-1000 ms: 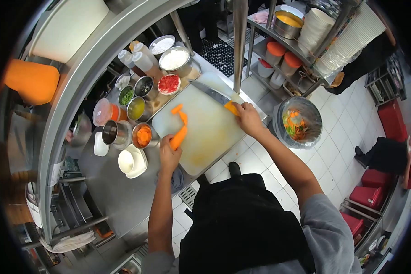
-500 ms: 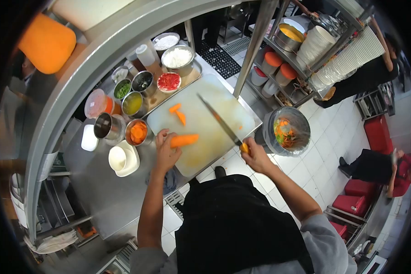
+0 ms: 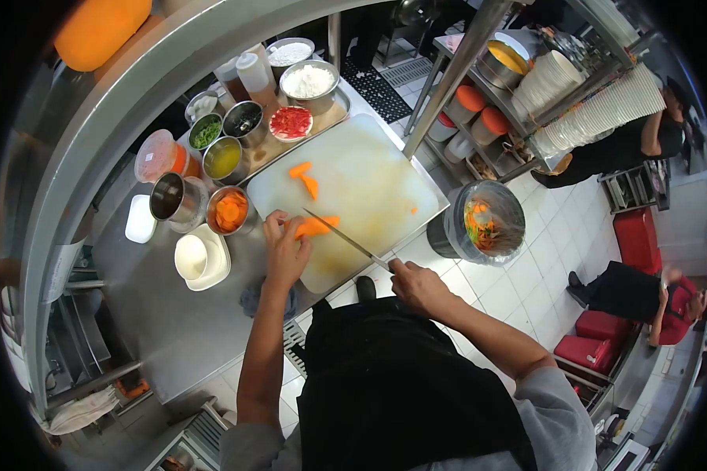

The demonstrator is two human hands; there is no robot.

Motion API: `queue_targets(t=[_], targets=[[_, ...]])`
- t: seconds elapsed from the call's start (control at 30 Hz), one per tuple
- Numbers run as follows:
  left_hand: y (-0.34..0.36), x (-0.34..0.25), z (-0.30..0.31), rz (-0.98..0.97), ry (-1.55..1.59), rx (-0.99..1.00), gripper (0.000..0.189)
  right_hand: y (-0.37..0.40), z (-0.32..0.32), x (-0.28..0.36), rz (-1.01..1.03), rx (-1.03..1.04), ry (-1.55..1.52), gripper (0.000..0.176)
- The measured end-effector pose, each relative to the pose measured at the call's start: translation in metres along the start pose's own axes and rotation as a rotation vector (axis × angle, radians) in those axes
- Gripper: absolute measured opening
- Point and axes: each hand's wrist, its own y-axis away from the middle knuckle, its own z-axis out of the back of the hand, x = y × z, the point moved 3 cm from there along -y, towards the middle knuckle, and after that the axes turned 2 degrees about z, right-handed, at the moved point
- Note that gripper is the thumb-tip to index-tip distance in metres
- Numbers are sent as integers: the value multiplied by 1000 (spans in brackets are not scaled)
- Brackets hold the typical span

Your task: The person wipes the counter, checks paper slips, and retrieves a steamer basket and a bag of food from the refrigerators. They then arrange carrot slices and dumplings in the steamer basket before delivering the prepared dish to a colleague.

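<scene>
On the pale cutting board (image 3: pixel 369 157) lies a peeled carrot piece (image 3: pixel 313 227). My left hand (image 3: pixel 284 246) grips its left end with the fingers. My right hand (image 3: pixel 420 284) is closed round the handle of a long kitchen knife (image 3: pixel 352 243). The blade slants up to the left, and its tip end overlaps the carrot in this view. Farther up the board are two small cut carrot pieces (image 3: pixel 310 187). A metal container of sliced carrots (image 3: pixel 230 212) stands just left of the board.
Metal containers of green herbs (image 3: pixel 205 132), yellow liquid (image 3: pixel 222 158) and white powder (image 3: pixel 309 82) stand behind the board. White tubs (image 3: pixel 203 257) sit at left. A lined bin (image 3: pixel 479 224) with peelings is at right, near a shelf of stacked bowls (image 3: pixel 597 110). A person (image 3: pixel 644 290) is farther right.
My right hand has moved left, bringing the knife blade from the open board across to the carrot. My left hand stays on the carrot. The view has shifted slightly.
</scene>
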Motion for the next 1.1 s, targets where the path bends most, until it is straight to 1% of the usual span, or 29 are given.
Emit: queue_targets(t=[0.07, 0.2, 0.27, 0.4, 0.6, 0.77, 0.9, 1.1], targets=[[0, -1, 1, 5, -19, -18, 33, -8, 5, 11, 10, 33, 55, 34], [5, 1, 1, 21, -27, -12, 33, -13, 0, 12, 22, 63, 86, 36], [4, 2, -1, -4, -14, -27, 32, -13, 1, 12, 31, 73, 112, 36], [1, 0, -3, -1, -63, -26, 32, -12, -4, 13, 24, 77, 99, 36], [0, -3, -6, -30, -129, -26, 34, -9, -4, 15, -23, 75, 66, 32], [3, -5, -10, -20, -162, -32, 34, -7, -15, 8, 20, 58, 90, 28], [8, -8, -12, -13, -155, -33, 32, -7, -25, 15, -12, 67, 136, 26], [11, -7, -17, 54, -83, -115, 32, -7, -26, 24, -13, 72, 109, 25]])
